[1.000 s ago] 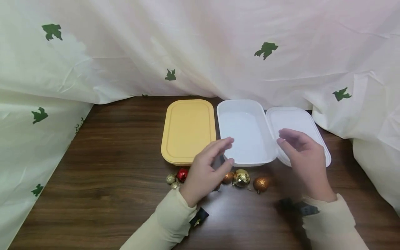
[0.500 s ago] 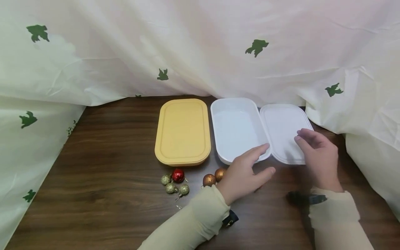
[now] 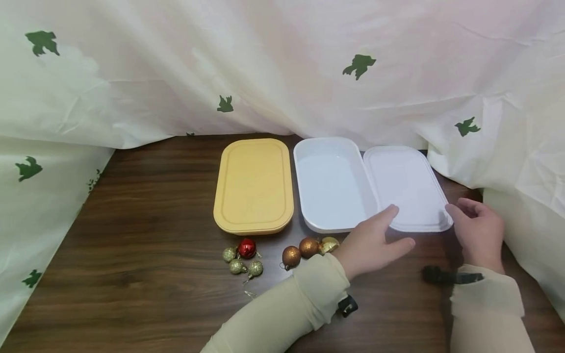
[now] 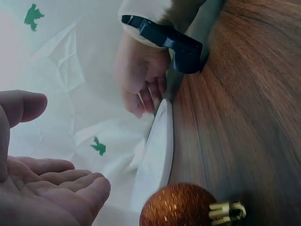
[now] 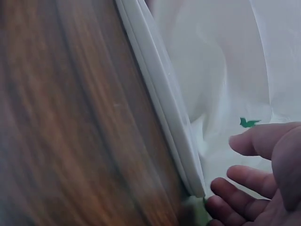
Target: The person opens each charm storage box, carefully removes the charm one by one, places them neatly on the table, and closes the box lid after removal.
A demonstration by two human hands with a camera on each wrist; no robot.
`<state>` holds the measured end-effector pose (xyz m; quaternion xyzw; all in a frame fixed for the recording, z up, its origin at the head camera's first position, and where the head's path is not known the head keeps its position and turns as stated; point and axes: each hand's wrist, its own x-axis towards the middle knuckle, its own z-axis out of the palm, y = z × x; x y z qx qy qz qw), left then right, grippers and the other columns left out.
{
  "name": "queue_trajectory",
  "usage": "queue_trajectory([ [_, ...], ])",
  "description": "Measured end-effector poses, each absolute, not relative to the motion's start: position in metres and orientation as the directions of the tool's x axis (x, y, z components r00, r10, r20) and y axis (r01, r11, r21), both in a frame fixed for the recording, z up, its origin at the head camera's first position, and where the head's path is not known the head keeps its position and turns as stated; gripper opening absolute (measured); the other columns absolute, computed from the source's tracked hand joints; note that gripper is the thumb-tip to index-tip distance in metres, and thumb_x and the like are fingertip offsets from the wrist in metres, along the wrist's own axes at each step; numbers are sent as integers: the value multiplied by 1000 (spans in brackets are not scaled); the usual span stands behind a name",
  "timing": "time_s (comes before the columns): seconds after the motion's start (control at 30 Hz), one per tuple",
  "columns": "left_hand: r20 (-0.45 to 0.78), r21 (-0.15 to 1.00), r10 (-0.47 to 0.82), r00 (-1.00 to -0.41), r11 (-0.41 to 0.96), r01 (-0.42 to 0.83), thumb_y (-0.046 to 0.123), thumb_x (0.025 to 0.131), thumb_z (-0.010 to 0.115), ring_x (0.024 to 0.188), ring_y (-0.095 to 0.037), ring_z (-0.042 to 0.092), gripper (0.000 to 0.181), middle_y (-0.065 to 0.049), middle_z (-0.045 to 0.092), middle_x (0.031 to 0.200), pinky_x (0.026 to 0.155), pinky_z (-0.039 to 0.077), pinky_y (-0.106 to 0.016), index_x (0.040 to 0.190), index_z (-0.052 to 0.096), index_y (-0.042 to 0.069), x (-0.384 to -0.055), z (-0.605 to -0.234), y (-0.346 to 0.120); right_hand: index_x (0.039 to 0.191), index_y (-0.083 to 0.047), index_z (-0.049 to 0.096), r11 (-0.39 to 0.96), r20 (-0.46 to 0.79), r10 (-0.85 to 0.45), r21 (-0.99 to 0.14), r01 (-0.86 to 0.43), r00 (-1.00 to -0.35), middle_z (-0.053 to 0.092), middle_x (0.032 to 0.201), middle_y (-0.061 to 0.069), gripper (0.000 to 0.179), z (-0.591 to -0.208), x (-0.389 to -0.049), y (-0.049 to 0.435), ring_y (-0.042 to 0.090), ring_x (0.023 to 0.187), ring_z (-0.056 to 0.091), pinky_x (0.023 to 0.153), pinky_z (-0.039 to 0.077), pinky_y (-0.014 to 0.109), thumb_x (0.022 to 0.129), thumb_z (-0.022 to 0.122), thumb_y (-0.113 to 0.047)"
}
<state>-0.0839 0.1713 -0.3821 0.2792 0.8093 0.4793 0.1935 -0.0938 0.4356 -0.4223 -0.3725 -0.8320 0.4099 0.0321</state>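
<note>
At the right-hand near corner of the white lid (image 3: 403, 186), my right hand (image 3: 481, 233) has its thumb close to the lid's edge. The right wrist view shows those fingers (image 5: 247, 181) spread loosely beside the lid's corner; contact cannot be told. My left hand (image 3: 371, 242) holds nothing, hovering at the near corner of the uncovered white box (image 3: 331, 186), thumb apart from straight fingers. Under its wrist lie orange baubles (image 3: 291, 256) and a shiny gold bauble (image 3: 328, 245). A glittery orange bauble (image 4: 176, 207) also shows in the left wrist view.
Left of the white box stands a yellow box (image 3: 254, 186) with its lid on. Before it lie a red bauble (image 3: 246, 248) and small gold glitter baubles (image 3: 255, 268). A white cloth (image 3: 273, 68) with green birds hangs behind the wooden table (image 3: 145, 235).
Both hands have moved right. My left hand has passed from over the baubles to the white box's near right corner, and my right hand from above the white lid to its outer corner.
</note>
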Motion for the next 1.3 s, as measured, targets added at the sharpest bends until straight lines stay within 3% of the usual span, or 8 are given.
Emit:
queue_trajectory([
  [0.23, -194, 849, 636, -747, 491, 198, 46, 97, 62, 145, -4, 27, 79, -1, 30, 162, 115, 25, -16, 158, 30, 7, -88, -385, 190, 151, -9, 46, 407, -294, 616, -675, 615, -731, 53, 130, 10, 71, -425, -94, 440, 20, 103, 52, 72, 44, 25, 94, 61, -50],
  [0.47, -327, 777, 611, -721, 608, 163, 49, 94, 65, 141, -5, 34, 85, -2, 31, 161, 111, 32, -15, 157, 29, 3, -97, -395, 204, 150, -8, 46, 420, -306, 619, -650, 633, -724, 52, 137, 17, 71, -427, -92, 443, 26, 102, 51, 67, 43, 30, 95, 58, -51],
  [0.7, -368, 739, 591, -718, 655, 160, 50, 94, 63, 141, -4, 34, 83, 1, 31, 161, 111, 32, -15, 156, 32, 5, -102, -392, 208, 148, -8, 50, 391, -315, 631, -660, 641, -709, 55, 117, 5, 69, -426, -91, 445, 21, 95, 50, 67, 44, 31, 94, 60, -50],
  [0.83, -357, 739, 592, -722, 652, 169, 49, 95, 63, 138, -6, 39, 80, -1, 35, 159, 109, 34, -15, 155, 35, 4, -102, -391, 207, 150, -12, 49, 345, -346, 639, -669, 658, -687, 54, 118, 1, 69, -424, -93, 444, 22, 99, 49, 69, 44, 33, 94, 60, -52],
  [1.0, -343, 754, 595, -727, 636, 165, 47, 94, 64, 133, -5, 44, 79, -1, 39, 156, 106, 38, -15, 153, 37, 2, -103, -393, 205, 148, -22, 53, 188, -399, 676, -719, 669, -619, 53, 109, -9, 62, -421, -95, 444, 14, 96, 48, 74, 42, 32, 93, 65, -49],
  [1.1, -341, 763, 593, -729, 628, 154, 46, 94, 64, 130, -4, 46, 78, -1, 39, 157, 105, 39, -15, 153, 37, 2, -104, -394, 205, 141, -25, 60, 26, -439, 664, -795, 605, -605, 55, 102, -12, 55, -423, -95, 446, 10, 91, 51, 72, 46, 22, 90, 74, -40],
  [1.2, -341, 766, 590, -732, 626, 148, 46, 94, 64, 125, -4, 49, 78, -1, 40, 155, 103, 41, -16, 152, 38, 2, -103, -396, 206, 123, -20, 70, -179, -459, 605, -875, 450, -651, 62, 96, -12, 41, -427, -95, 448, 5, 87, 59, 63, 53, 14, 85, 83, -26],
  [1.3, -348, 765, 584, -733, 629, 137, 46, 94, 65, 121, -4, 51, 76, 0, 42, 154, 102, 42, -17, 151, 39, 3, -103, -396, 207, 106, -13, 75, -393, -429, 498, -886, 246, -754, 71, 94, -8, 22, -431, -92, 452, 7, 84, 67, 64, 58, 19, 86, 81, -10],
])
